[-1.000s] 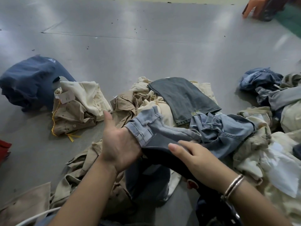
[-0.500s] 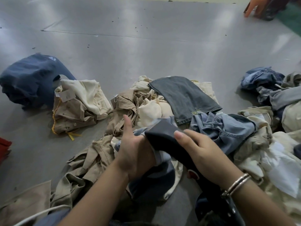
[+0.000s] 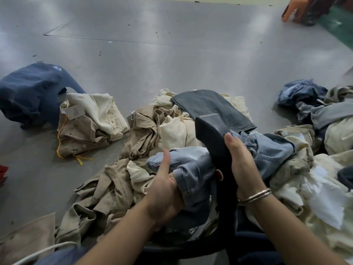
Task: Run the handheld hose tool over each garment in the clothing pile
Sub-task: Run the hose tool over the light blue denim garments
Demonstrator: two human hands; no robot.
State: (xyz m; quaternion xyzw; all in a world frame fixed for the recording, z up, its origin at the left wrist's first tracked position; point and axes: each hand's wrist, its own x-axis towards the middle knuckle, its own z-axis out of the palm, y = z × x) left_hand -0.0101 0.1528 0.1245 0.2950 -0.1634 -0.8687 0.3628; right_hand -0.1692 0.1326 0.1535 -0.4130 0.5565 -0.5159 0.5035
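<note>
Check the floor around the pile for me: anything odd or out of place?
Mostly just heaped clothes. One beige garment lies apart on the left, visibly stained, with a paper tag and yellow strap attached. Dark specks dot the grey floor. Nothing looks spilled.

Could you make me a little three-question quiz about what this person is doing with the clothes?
1. True or false: the left hand grips a light blue denim garment.
2. What does the right hand hold? A) dark hose tool B) yellow strap C) paper tag
3. Fill in: on the right wrist sits a silver ____.

Key: 1 true; 2 A; 3 bracelet.
</note>
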